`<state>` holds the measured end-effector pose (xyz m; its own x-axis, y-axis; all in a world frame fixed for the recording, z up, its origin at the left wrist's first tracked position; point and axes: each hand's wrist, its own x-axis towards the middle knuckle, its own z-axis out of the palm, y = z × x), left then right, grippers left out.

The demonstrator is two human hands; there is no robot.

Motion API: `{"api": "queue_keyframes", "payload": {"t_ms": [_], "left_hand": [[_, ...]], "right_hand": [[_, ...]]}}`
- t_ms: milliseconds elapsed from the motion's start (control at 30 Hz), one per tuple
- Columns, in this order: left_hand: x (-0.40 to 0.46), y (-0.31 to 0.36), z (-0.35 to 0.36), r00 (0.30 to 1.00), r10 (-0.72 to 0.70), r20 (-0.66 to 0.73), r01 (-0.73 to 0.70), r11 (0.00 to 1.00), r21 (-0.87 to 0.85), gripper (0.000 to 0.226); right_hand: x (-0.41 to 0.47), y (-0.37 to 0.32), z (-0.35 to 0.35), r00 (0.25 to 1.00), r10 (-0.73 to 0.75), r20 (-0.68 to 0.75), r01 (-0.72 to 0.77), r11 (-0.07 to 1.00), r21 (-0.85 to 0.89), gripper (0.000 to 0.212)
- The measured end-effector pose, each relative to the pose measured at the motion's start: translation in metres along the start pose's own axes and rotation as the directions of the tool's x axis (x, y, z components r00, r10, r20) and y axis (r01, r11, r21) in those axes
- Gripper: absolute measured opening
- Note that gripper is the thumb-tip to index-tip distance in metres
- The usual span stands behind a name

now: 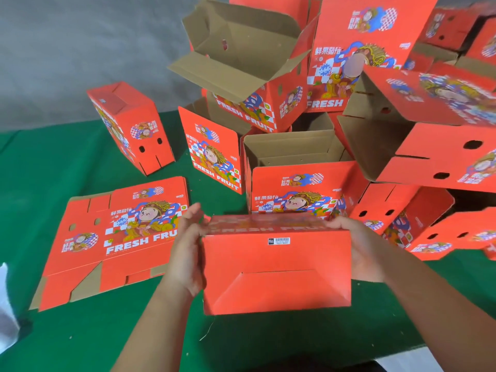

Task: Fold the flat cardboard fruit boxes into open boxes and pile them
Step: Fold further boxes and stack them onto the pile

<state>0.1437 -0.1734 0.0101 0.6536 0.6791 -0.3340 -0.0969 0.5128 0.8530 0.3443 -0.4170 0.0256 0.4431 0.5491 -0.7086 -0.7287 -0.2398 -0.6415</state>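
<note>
Gripping a folded red cardboard fruit box (276, 264) from both sides, the person holds it over the green cloth-covered table (67, 331), its closed red bottom with a small barcode label (279, 241) turned toward the camera. The left hand (188, 248) clasps the box's left side with fingers curled over the far upper edge, and the right hand (359, 251) clasps the right side in the same way, thumb along the near face. Just left of the held box lies a flat unfolded red cardboard blank printed with a cartoon figure and "FRESH FRUIT" (112, 242), resting on the table. Just behind the held box stands an open red box with a brown inside (295, 170), its mouth facing up. Behind and left of the held box a closed red box rests tilted on its end (131, 127). Behind and above the held box rises a loose pile of folded red boxes (241, 65), some tipped with flaps open; more boxes (434, 157) lie heaped to the right of it. A grey floor (67, 49) shows beyond the table's far edge.
</note>
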Motion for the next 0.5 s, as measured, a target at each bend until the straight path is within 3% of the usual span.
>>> {"api": "queue_keyframes", "payload": {"t_ms": [33, 100, 167, 267, 333, 433, 500], "left_hand": [[-0.006, 0.005, 0.0, 0.997, -0.054, -0.051, 0.053, 0.998, -0.012, 0.046], [-0.017, 0.014, 0.003, 0.963, -0.267, -0.022, 0.268, 0.963, 0.018, 0.027], [-0.029, 0.025, 0.005, 0.937, -0.345, 0.043, 0.335, 0.929, 0.154, 0.032], [-0.027, 0.043, 0.004, 0.986, -0.157, 0.054, 0.139, 0.958, 0.25, 0.025], [-0.03, 0.061, 0.01, 0.993, 0.0, 0.117, -0.031, 0.962, 0.27, 0.032], [-0.042, 0.081, 0.023, 0.955, 0.265, 0.135, -0.293, 0.91, 0.292, 0.048], [-0.051, 0.088, 0.03, 0.927, 0.34, 0.157, -0.36, 0.925, 0.12, 0.057]], "right_hand": [[-0.01, 0.002, 0.0, 0.997, 0.013, 0.071, -0.008, 0.998, -0.062, 0.04], [-0.02, -0.003, 0.005, 0.981, -0.001, 0.196, 0.021, 0.995, -0.098, 0.044], [-0.025, -0.014, 0.024, 0.974, -0.075, 0.214, 0.118, 0.974, -0.194, 0.043], [-0.041, -0.026, 0.034, 0.936, -0.315, 0.158, 0.352, 0.843, -0.406, 0.072], [-0.053, -0.036, 0.035, 0.889, -0.417, 0.191, 0.458, 0.802, -0.383, 0.084], [-0.076, -0.045, 0.036, 0.814, -0.499, 0.297, 0.573, 0.774, -0.271, 0.084], [-0.076, -0.06, 0.033, 0.732, -0.617, 0.289, 0.682, 0.667, -0.3, 0.078]]}}
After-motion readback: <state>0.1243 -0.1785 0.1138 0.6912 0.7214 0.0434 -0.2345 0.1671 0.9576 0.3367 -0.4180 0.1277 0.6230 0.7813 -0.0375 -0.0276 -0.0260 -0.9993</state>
